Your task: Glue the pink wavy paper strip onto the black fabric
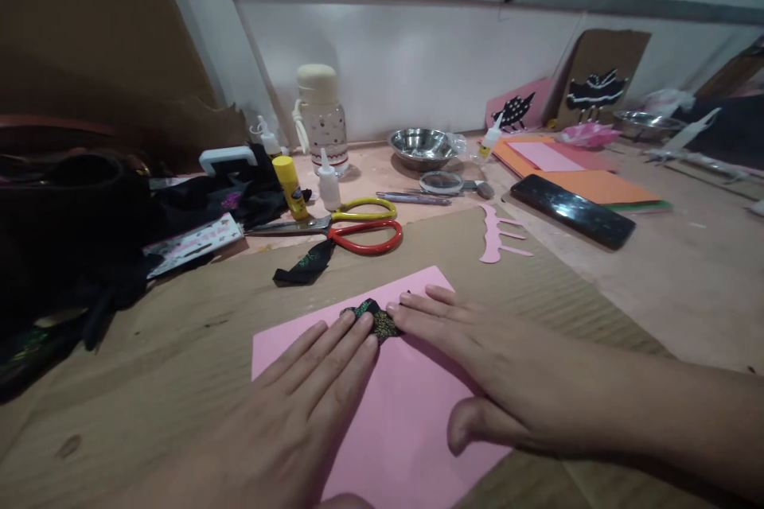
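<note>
A sheet of pink paper (411, 421) lies on a brown board on the table. Near its far edge sits a small black fabric piece (385, 324) with gold and green glitter patterns. My left hand (310, 382) lies flat over the left part of the fabric, fingers stretched out. From the right, my right hand (489, 358) presses its extended fingertips on the fabric's other end, thumb apart. Both hands cover parts of the fabric, so its full outline is hidden. Beyond the paper rest scissors (352, 227) with one yellow and one red handle, beside a black fabric strip (307, 264).
A pink paper cutout (493, 235) lies right of the scissors. Farther back stand a glue stick (290, 189), a glue bottle (328, 183), a water bottle (322, 119) and a metal bowl (422, 147). A phone (573, 211) overlaps coloured paper (588, 183). Black fabric (256, 195) heaps at left.
</note>
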{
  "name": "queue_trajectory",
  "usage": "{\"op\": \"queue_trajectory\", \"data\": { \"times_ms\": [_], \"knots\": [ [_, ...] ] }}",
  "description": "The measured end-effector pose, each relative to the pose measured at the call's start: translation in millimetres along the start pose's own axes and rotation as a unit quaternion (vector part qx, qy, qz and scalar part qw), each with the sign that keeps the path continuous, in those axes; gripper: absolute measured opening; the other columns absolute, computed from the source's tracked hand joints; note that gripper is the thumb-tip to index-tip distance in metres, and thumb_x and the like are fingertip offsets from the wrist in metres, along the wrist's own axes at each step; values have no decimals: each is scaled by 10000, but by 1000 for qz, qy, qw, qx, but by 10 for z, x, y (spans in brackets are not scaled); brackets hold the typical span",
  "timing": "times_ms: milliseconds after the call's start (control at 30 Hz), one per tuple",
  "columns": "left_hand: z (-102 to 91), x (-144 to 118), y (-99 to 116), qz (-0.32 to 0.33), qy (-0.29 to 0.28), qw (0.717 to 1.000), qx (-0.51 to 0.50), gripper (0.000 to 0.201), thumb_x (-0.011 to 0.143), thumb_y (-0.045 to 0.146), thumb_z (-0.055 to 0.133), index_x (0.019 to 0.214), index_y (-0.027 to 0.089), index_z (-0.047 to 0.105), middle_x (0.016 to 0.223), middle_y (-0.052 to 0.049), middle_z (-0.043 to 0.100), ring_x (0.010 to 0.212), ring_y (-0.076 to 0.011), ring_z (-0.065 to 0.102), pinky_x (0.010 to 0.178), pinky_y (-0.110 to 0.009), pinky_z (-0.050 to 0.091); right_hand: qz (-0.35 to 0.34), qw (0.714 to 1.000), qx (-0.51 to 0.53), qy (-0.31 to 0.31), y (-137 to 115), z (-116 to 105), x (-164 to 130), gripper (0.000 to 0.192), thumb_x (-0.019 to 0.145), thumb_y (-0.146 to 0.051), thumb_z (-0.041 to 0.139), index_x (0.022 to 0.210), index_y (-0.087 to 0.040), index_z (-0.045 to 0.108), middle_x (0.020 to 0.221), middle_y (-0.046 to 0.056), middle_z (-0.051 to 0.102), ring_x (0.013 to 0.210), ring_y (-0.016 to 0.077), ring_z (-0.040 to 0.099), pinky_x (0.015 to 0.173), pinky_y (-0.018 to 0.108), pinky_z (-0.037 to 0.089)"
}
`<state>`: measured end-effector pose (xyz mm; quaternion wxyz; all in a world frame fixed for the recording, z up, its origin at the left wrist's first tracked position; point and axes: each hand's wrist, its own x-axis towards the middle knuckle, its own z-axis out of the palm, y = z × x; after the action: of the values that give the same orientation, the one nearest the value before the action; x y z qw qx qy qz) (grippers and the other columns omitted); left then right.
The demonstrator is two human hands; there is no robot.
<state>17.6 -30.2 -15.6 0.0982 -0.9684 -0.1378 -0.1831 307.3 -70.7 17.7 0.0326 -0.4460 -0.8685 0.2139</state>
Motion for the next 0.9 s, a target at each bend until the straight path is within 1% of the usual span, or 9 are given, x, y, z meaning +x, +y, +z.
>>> {"op": "queue_trajectory", "data": {
  "times_ms": [67, 167, 333, 400, 567, 633, 733, 800, 900],
  "knots": [
    [8, -25, -21, 19, 8, 998, 54, 744, 1058, 594, 396, 1546, 33, 419, 1549, -161, 528, 1427, -240, 515, 1137, -286, 434, 19, 1000, -9, -10, -6, -24, 10, 860, 923, -522, 716, 1604, -112, 389, 1639, 214, 385, 1523, 373, 363, 1219, 517, 386],
    [17, -64, -30, 26, 23, 995, 95, 720, 1063, 581, 355, 1504, 27, 486, 1524, -164, 557, 1389, -215, 552, 1106, -248, 438, 42, 998, -25, -30, 31, -28, 14, 874, 934, -497, 710, 1615, -92, 343, 1666, 207, 288, 1548, 377, 283, 1248, 543, 315],
    [-10, -83, -34, 1, 27, 998, 53, 681, 1044, 537, 389, 1549, 82, 446, 1540, -141, 546, 1405, -240, 539, 1108, -301, 470, 93, 994, -48, -23, 120, 13, 15, 842, 948, -454, 698, 1618, -121, 314, 1671, 194, 244, 1549, 400, 240, 1230, 597, 314],
    [-14, -70, -36, -6, 14, 1000, 25, 669, 1046, 532, 406, 1562, 106, 425, 1539, -130, 549, 1405, -261, 541, 1133, -346, 465, 75, 996, -55, -4, 133, 41, 17, 859, 944, -491, 695, 1621, -131, 310, 1669, 208, 243, 1548, 407, 240, 1224, 609, 315],
    [45, -54, -23, 2, 8, 999, 36, 674, 1063, 520, 363, 1548, 55, 418, 1604, -147, 463, 1493, -266, 427, 1239, -373, 322, -50, 995, -79, 16, 112, 148, 63, 961, 887, -635, 703, 1650, -299, 226, 1703, 151, 191, 1574, 403, 126, 1233, 678, 213],
    [61, -68, -10, 4, 8, 999, 46, 697, 1054, 536, 376, 1545, 44, 418, 1634, -156, 416, 1547, -273, 321, 1282, -389, 204, -58, 994, -85, 24, 103, 184, 84, 976, 878, -640, 712, 1651, -304, 220, 1704, 154, 201, 1579, 399, 126, 1236, 687, 189],
    [45, -101, 19, -9, -39, 998, 53, 780, 1002, 589, 483, 1549, 37, 413, 1659, -181, 360, 1595, -294, 163, 1301, -407, 51, -57, 993, -96, 28, 101, 197, 92, 980, 887, -616, 720, 1655, -287, 208, 1695, 160, 230, 1578, 401, 142, 1237, 692, 182],
    [25, -121, 37, -16, -57, 997, 52, 818, 968, 580, 535, 1563, 37, 389, 1671, -187, 333, 1603, -303, 105, 1300, -412, 14, -53, 993, -104, 19, 101, 176, 80, 938, 911, -604, 695, 1653, -270, 227, 1685, 157, 252, 1569, 409, 169, 1232, 690, 212],
    [19, -136, 51, -15, -56, 997, 48, 823, 944, 544, 539, 1573, 41, 370, 1677, -187, 318, 1604, -308, 97, 1301, -417, 7, -36, 993, -117, -3, 91, 127, 52, 825, 941, -548, 683, 1623, -234, 341, 1659, 153, 311, 1540, 422, 259, 1219, 679, 267]
  ]
}}
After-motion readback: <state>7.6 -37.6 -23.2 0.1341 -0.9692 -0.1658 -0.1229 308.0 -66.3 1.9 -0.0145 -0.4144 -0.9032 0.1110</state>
